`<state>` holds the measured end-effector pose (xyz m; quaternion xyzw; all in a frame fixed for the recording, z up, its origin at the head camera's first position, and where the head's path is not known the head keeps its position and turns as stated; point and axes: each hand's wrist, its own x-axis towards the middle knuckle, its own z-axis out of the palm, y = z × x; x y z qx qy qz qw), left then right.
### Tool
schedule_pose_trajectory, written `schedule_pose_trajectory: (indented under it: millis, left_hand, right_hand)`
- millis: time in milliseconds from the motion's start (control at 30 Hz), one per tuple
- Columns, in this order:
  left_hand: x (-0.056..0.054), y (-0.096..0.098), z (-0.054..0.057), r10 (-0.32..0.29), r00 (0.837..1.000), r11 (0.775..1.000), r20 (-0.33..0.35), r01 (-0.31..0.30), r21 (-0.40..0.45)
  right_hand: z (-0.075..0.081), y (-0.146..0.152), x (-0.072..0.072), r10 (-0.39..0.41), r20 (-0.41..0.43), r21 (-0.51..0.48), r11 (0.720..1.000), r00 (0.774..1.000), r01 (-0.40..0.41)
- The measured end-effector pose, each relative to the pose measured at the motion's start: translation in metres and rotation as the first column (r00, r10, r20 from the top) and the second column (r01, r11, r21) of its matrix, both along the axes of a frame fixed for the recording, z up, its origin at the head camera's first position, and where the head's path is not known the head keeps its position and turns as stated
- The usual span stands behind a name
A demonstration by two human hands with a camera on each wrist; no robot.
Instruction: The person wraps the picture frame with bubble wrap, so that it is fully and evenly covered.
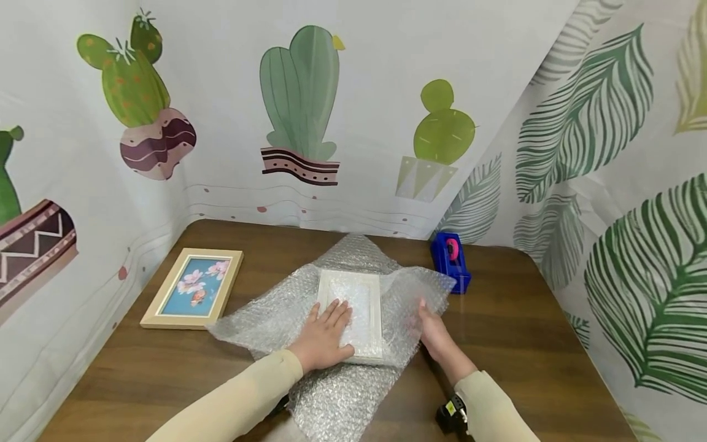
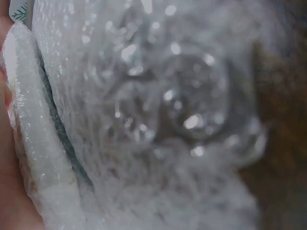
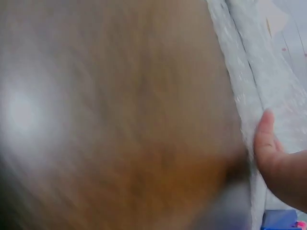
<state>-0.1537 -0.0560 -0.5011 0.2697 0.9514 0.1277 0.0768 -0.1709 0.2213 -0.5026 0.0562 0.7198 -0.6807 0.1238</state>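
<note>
A white picture frame (image 1: 376,319) lies on a sheet of bubble wrap (image 1: 342,402) at the middle of the table. My left hand (image 1: 324,337) rests on the frame's left part with fingers extended, and clear wrap seems to cover the frame there. At the right, my right hand (image 1: 436,334) holds the raised right flap of the wrap, thumb on top; its other fingers are mostly hidden. The right wrist view shows that hand (image 3: 283,170) at the edge of the wrap (image 3: 247,91). Blurred wrap (image 2: 144,105) fills most of the left wrist view.
To the left lies a second picture frame (image 1: 193,285), light wood with pink flowers on blue. A blue tape dispenser (image 1: 450,261) with a pink core stands behind the wrap's right corner. The brown table (image 1: 525,344) meets a cactus-print curtain (image 1: 364,110) at the back.
</note>
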Motion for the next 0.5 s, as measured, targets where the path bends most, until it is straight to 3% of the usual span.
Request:
schedule_pose_trajectory:
  millis: [100,200,367,433,500]
  left_hand:
    - [0.0,0.001,-0.001,0.013,1.0,1.0,0.011,-0.013,-0.002]
    - [0.0,0.003,-0.002,0.016,1.0,1.0,0.012,-0.015,-0.01]
    - [0.002,0.004,-0.001,0.013,1.0,1.0,0.015,-0.013,-0.024]
    - [0.003,0.004,0.0,0.011,1.0,0.999,0.02,-0.011,-0.032]
    - [0.004,0.003,0.002,0.009,1.0,0.999,0.021,-0.008,-0.044]
  right_hand:
    - [-0.002,-0.002,-0.002,0.013,-0.12,-0.034,0.999,0.993,-0.017]
    - [0.001,-0.004,-0.004,0.007,-0.168,-0.015,1.0,0.986,-0.009]
    - [0.013,-0.01,-0.003,-0.022,-0.157,0.097,0.995,0.987,0.037]
    - [0.014,-0.011,-0.002,-0.056,-0.152,0.044,0.997,0.987,0.064]
    - [0.015,-0.012,-0.001,-0.157,-0.144,-0.005,0.987,0.977,0.158]
